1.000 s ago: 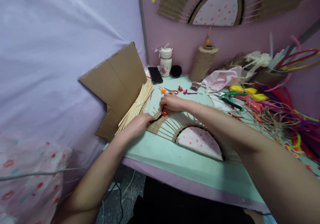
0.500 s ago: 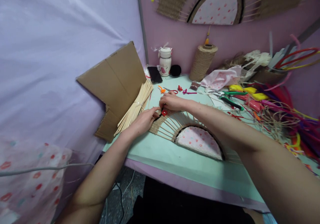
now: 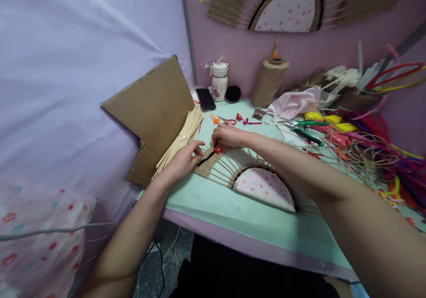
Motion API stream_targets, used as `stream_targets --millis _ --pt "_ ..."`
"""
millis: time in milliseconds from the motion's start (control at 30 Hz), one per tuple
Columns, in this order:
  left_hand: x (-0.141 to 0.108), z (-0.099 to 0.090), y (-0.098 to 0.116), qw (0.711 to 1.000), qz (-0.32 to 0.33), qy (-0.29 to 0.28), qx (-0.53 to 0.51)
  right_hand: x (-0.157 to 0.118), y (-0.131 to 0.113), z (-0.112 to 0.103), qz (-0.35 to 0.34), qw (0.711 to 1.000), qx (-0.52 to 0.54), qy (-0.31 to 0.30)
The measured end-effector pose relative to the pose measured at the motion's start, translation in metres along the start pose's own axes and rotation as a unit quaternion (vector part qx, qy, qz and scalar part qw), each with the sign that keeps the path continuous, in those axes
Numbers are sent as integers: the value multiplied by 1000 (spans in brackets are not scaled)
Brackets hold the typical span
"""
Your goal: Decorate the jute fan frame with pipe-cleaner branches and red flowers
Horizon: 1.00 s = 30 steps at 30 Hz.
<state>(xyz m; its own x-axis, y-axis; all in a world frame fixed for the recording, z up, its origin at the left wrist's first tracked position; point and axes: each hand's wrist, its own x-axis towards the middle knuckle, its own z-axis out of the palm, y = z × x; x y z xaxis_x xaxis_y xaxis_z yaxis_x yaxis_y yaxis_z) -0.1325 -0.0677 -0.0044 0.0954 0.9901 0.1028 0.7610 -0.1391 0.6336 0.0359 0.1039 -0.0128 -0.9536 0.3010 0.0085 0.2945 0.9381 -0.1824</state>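
Note:
A half-round woven fan (image 3: 220, 177) with thin ribs and a dotted cloth centre (image 3: 262, 186) lies on the table. On its woven left end are a red flower (image 3: 218, 149) and a black strip (image 3: 207, 158) running down to the left. My right hand (image 3: 228, 135) is closed at the strip's upper end, just above the flower; its fingertips are partly hidden, so what they pinch is unclear. At the strip's lower end rests my left hand (image 3: 186, 159), its thumb and fingers apart at the fan's left edge.
A bundle of sticks (image 3: 183, 137) leans by cardboard (image 3: 156, 98) at left. Behind stand a white bottle (image 3: 219, 83), phone (image 3: 205, 99) and twine spool (image 3: 270, 83). Small flowers and scissors (image 3: 231, 121) lie beyond my right hand; pliers (image 3: 308, 136) and coloured stems (image 3: 396, 156) are at right.
My left hand has drawn back down and to the left with its fingers parted, uncovering more of the black strip. My right hand has stayed almost in place.

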Motion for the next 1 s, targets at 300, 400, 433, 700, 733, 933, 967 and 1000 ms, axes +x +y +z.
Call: stream_targets --millis 300,400,433,700,733,933,967,1000 --pt "-1 12 -9 997 0 -71 -24 -1 -3 -3 9 1000 -4 -9" --pt "0 9 -10 998 10 -58 -15 -2 -2 -3 7 1000 -6 -7" --pt "0 7 -10 999 13 -47 -15 -2 -2 -3 6 1000 -6 -6" --pt "24 14 -4 999 17 -3 -43 -3 -5 -7 1 1000 -13 -8" --pt "26 17 -4 999 12 -11 -45 -3 -7 -8 1 1000 -13 -10" --pt "30 23 -5 998 -13 -13 -66 -5 -8 -10 0 1000 -12 -8" --pt "30 23 -5 997 -9 -14 -70 -5 -8 -9 -3 1000 -13 -6" --pt "30 24 -6 997 -5 -17 -73 -5 -7 -8 -6 1000 -14 -4"
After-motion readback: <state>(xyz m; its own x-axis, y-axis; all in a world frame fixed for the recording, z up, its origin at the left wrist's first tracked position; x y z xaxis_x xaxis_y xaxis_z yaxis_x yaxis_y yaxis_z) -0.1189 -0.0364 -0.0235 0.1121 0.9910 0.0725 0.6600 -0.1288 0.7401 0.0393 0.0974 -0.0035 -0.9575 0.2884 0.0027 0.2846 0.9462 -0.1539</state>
